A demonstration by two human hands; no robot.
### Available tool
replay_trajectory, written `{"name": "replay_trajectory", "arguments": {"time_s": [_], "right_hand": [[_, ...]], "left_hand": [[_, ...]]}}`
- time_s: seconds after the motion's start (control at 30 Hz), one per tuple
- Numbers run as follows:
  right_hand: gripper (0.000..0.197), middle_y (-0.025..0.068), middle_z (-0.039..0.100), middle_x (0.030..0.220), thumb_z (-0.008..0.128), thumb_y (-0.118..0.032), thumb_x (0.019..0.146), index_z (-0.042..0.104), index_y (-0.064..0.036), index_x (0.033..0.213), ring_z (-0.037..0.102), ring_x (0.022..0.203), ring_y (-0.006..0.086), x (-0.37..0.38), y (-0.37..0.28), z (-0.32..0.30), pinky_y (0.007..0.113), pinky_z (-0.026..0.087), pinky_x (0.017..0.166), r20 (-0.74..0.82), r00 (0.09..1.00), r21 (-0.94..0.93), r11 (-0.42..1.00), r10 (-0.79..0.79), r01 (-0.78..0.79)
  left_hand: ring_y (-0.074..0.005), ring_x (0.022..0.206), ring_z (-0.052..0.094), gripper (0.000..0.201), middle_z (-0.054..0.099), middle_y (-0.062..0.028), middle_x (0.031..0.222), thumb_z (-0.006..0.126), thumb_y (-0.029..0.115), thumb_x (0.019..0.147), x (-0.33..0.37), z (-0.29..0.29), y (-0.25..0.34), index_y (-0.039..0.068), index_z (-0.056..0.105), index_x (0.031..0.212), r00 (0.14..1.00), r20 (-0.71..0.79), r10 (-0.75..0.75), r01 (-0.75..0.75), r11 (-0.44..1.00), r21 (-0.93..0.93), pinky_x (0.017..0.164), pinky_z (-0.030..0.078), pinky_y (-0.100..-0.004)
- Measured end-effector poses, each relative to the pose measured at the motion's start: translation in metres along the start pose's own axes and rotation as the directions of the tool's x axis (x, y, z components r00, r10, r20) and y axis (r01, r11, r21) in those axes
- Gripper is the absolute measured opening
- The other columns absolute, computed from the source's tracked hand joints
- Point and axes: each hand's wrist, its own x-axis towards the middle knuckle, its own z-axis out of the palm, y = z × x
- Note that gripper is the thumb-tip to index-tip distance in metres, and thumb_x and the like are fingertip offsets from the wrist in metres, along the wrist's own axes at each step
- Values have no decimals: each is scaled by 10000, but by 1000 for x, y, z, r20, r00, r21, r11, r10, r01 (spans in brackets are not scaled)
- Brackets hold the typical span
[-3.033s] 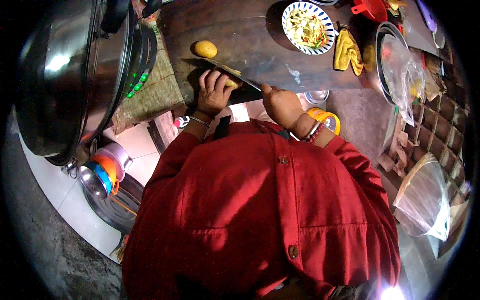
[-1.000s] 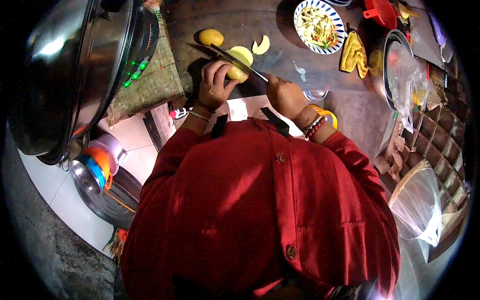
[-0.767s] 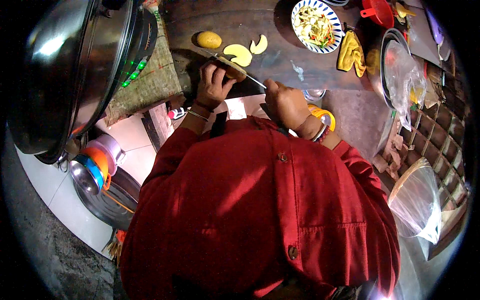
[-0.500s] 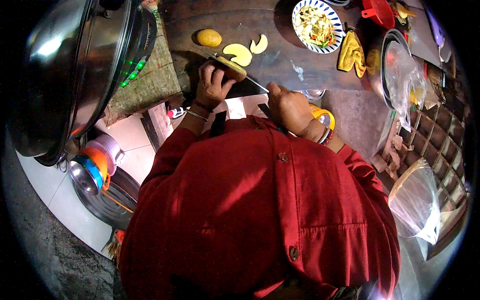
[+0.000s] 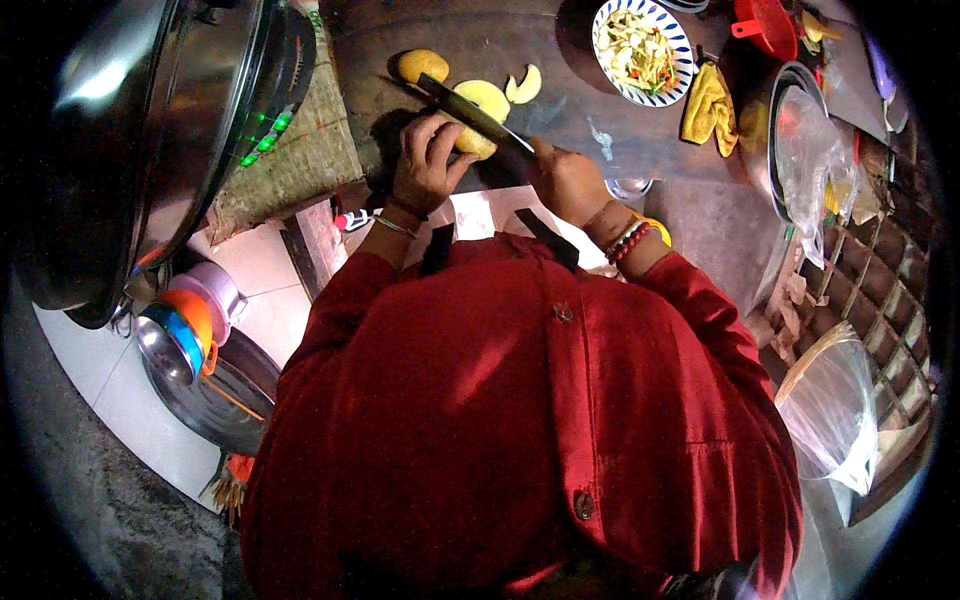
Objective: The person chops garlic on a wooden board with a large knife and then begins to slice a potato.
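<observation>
My left hand (image 5: pixel 426 165) has its fingers wrapped round a partly cut potato (image 5: pixel 474 146) near the front edge of the dark wooden table (image 5: pixel 640 140). In my right hand (image 5: pixel 572 187) is the handle of a knife (image 5: pixel 468 110). Its dark, broad blade slants up to the left, just beyond the potato and over the fallen slices. A large pale potato slice (image 5: pixel 484 97) lies partly hidden behind the blade. Beside it rests a smaller slice (image 5: pixel 524 86). One whole potato (image 5: pixel 422 67) sits farther back, close to the knife's tip.
Cut vegetables fill a blue-and-white plate (image 5: pixel 687 66) at the back, with a yellow cloth (image 5: pixel 709 110) beside it. A red plastic utensil (image 5: pixel 768 28) and a metal pot with a clear bag (image 5: pixel 812 160) stand right. A big dark lidded appliance (image 5: pixel 190 130) looms left.
My right hand and the knife have risen from the potato, and the blade now lies farther away over the slices. The potato has tipped a little in my left hand.
</observation>
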Motion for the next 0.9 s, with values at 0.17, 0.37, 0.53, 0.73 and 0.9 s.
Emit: {"name": "replay_trajectory", "arguments": {"time_s": [0.17, 0.37, 0.53, 0.73, 0.9], "right_hand": [[225, 214, 662, 815, 602, -130, 891, 564, -44, 1095, 645, 693, 422, -16, -17, -17, 491, 518, 594, -68, 997, -33, 999, -32, 30], [183, 210, 651, 799, 620, -131, 877, 536, -37, 1010, 638, 673, 419, -32, -30, -29, 492, 513, 579, -32, 999, -81, 997, 10, -12], [201, 210, 647, 789, 630, -142, 872, 529, -33, 1007, 633, 657, 421, -33, -30, -29, 496, 511, 573, -2, 999, -95, 995, 32, -32], [208, 203, 646, 780, 638, -148, 864, 520, -37, 996, 636, 656, 417, -33, -32, -32, 494, 515, 568, -12, 1000, -84, 996, -3, 1], [241, 203, 649, 782, 643, -148, 849, 519, -33, 1021, 642, 663, 416, -33, -32, -30, 496, 514, 573, 11, 1000, -107, 994, 9, -8]], "left_hand": [[-358, 1102, 520, 503, 502, -145, 1247, 813, 181, 780, -7, 3, -2, 36, 579, 1201, 1000, -11, -24, 24, 1000, 12, 941, 441, -461], [-377, 1072, 513, 478, 490, -156, 1162, 819, 236, 779, -7, 4, -3, 25, 566, 1125, 1000, -17, -7, 8, 999, 54, 923, 438, -489], [-384, 1068, 508, 472, 485, -163, 1140, 817, 249, 781, -7, 3, -3, 23, 560, 1107, 1000, -14, -19, 20, 999, 46, 915, 437, -502], [-390, 1048, 512, 471, 484, -170, 1126, 818, 257, 779, -9, 4, -4, 24, 559, 1096, 1000, -8, -29, 30, 998, 64, 904, 441, -508], [-393, 1035, 525, 468, 490, -170, 1123, 815, 244, 783, -8, 3, -3, 22, 561, 1108, 1000, -21, 21, -19, 993, 113, 885, 449, -504]]}}
